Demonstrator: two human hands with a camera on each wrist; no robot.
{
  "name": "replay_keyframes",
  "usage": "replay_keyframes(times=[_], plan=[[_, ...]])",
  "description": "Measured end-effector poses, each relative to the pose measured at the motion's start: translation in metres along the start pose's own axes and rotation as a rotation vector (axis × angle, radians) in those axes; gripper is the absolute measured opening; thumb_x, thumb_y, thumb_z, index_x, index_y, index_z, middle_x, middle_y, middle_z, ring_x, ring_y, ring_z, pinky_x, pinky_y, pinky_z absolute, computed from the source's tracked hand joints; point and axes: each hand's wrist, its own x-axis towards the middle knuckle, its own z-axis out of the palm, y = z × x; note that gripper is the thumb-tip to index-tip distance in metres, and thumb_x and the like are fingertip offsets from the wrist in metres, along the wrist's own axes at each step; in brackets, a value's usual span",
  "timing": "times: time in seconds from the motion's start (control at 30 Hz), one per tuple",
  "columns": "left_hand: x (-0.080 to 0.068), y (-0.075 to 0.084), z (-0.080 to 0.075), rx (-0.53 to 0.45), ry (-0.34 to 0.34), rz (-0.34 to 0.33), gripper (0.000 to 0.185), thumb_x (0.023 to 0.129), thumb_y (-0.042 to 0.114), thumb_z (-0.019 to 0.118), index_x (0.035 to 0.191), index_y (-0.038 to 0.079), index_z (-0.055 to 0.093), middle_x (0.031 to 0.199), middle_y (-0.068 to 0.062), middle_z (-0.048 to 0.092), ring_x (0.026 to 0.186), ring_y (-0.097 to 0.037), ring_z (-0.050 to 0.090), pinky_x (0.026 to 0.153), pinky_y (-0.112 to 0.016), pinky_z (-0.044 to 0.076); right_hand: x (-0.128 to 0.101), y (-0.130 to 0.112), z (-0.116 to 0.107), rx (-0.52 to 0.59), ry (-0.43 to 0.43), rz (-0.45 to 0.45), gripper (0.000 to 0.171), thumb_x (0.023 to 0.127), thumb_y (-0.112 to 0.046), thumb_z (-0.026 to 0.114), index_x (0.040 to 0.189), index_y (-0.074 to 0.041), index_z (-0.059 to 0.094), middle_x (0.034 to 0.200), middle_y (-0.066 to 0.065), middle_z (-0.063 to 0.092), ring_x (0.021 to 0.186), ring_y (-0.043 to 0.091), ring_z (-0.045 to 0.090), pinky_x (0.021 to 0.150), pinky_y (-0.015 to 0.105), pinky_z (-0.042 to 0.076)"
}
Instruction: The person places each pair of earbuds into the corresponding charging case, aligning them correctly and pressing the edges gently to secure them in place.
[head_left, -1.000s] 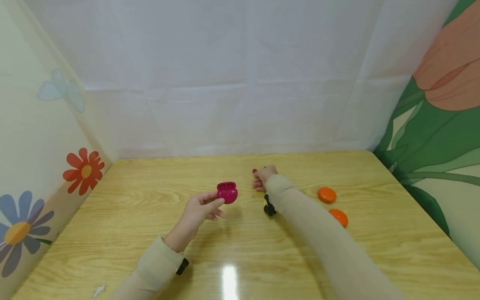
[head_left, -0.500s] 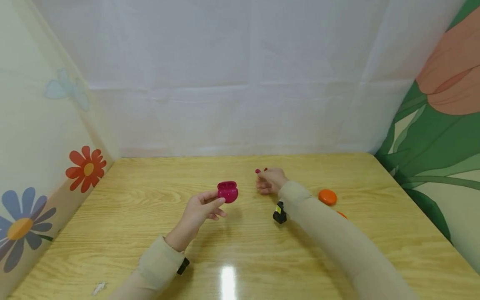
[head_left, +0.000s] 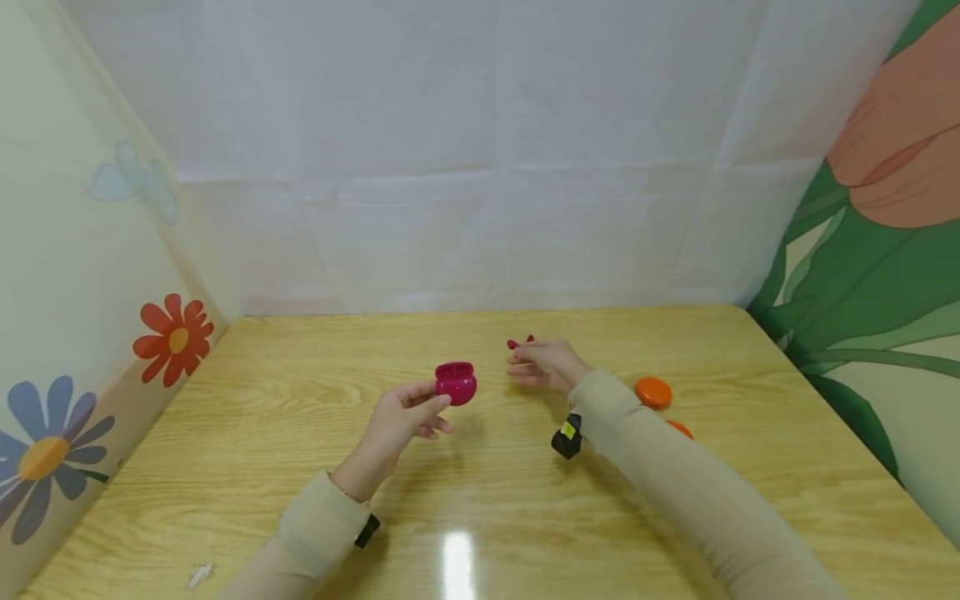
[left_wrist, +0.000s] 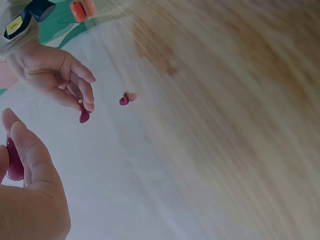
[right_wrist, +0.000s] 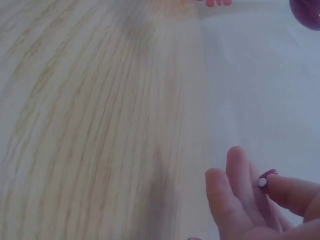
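Above the middle of the wooden bench (head_left: 247, 433), the left hand (head_left: 390, 425) holds a small magenta earbud case (head_left: 455, 382) with its lid open, raised off the wood; its grip is a pinch, thumb and fingertips curled onto the lower left side of the case. In the left wrist view only a sliver of that case shows behind the thumb. Just to the right of the case, and apart from it, the right hand (head_left: 546, 364) hovers with its fingers curled, its grip pinching a small magenta earbud (left_wrist: 84, 115) between thumb and fingertips; the right wrist view shows the earbud's pale tip against the thumb. A second magenta earbud (left_wrist: 124, 99) lies on the bench just beyond the right hand, apart from its fingers. Both arms wear beige sleeves, and a black strap with a small yellow tag (head_left: 567, 436) hangs under the right wrist. Two orange round discs lie on the bench to the right of the right forearm: one (head_left: 653, 392) in full view, the other (head_left: 679, 428) partly hidden by the sleeve. White cloth hangs behind the bench, with flower-printed panels on the left and right sides.
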Motion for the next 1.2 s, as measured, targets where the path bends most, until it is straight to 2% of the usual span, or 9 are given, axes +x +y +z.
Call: replay_keyframes(times=[0.07, 0.17, 0.43, 0.6, 0.9, 1.07, 1.2], plan=[[0.000, 0.000, 0.000, -0.001, -0.002, 0.001, 0.036, 0.094, 0.013, 0.064, 0.124, -0.008, 0.059, 0.101, -0.012, 0.069, 0.067, -0.013, 0.068, 0.064, -0.025, 0.052, -0.002, 0.000, 0.000, -0.006, -0.007, -0.001, 0.037, 0.100, 0.000, 0.051, 0.133, 0.013, 0.047, 0.110, 0.024, 0.066, 0.069, 0.013, 0.069, 0.087, 0.038, 0.053], [0.000, -0.001, -0.001, -0.002, -0.002, 0.001, 0.035, 0.095, 0.012, 0.064, 0.123, -0.008, 0.059, 0.099, -0.010, 0.069, 0.066, -0.013, 0.068, 0.064, -0.025, 0.052, -0.006, 0.000, 0.000, -0.028, -0.026, -0.007, 0.036, 0.100, -0.002, 0.051, 0.133, 0.013, 0.047, 0.120, 0.026, 0.061, 0.072, 0.014, 0.070, 0.091, 0.041, 0.050], [0.000, -0.002, 0.001, -0.006, 0.001, 0.006, 0.035, 0.095, 0.012, 0.064, 0.124, -0.008, 0.059, 0.099, -0.010, 0.069, 0.066, -0.013, 0.067, 0.063, -0.025, 0.052, -0.021, -0.005, -0.002, -0.105, -0.066, -0.023, 0.039, 0.100, -0.009, 0.054, 0.133, 0.011, 0.049, 0.107, 0.016, 0.070, 0.083, 0.016, 0.072, 0.096, 0.045, 0.047], [0.001, -0.002, 0.003, -0.007, 0.011, 0.015, 0.035, 0.094, 0.010, 0.064, 0.124, -0.008, 0.059, 0.102, -0.014, 0.069, 0.066, -0.013, 0.067, 0.062, -0.024, 0.052, -0.029, -0.009, -0.002, -0.129, -0.098, -0.030, 0.039, 0.101, -0.011, 0.054, 0.133, 0.010, 0.050, 0.110, 0.016, 0.069, 0.089, 0.018, 0.071, 0.098, 0.046, 0.045], [0.002, 0.000, 0.007, 0.000, 0.033, 0.035, 0.036, 0.093, 0.010, 0.065, 0.124, -0.008, 0.059, 0.102, -0.011, 0.068, 0.065, -0.013, 0.067, 0.062, -0.024, 0.051, -0.043, -0.012, -0.001, -0.165, -0.124, -0.043, 0.035, 0.100, -0.014, 0.056, 0.128, 0.006, 0.056, 0.112, 0.016, 0.069, 0.097, 0.022, 0.070, 0.098, 0.047, 0.045], [0.003, -0.003, 0.010, 0.001, 0.047, 0.059, 0.035, 0.093, 0.009, 0.066, 0.123, -0.008, 0.061, 0.104, -0.012, 0.069, 0.064, -0.014, 0.067, 0.061, -0.024, 0.051, -0.050, -0.012, 0.001, -0.179, -0.145, -0.060, 0.034, 0.100, -0.014, 0.055, 0.127, 0.006, 0.057, 0.114, 0.016, 0.068, 0.096, 0.021, 0.070, 0.097, 0.047, 0.046], [0.004, -0.002, 0.012, 0.008, 0.056, 0.072, 0.034, 0.092, 0.007, 0.066, 0.122, -0.007, 0.061, 0.107, -0.015, 0.068, 0.064, -0.014, 0.067, 0.060, -0.024, 0.051, -0.058, -0.013, 0.003, -0.168, -0.181, -0.082, 0.034, 0.100, -0.013, 0.056, 0.127, 0.008, 0.056, 0.114, 0.018, 0.068, 0.092, 0.020, 0.070, 0.091, 0.042, 0.051]])
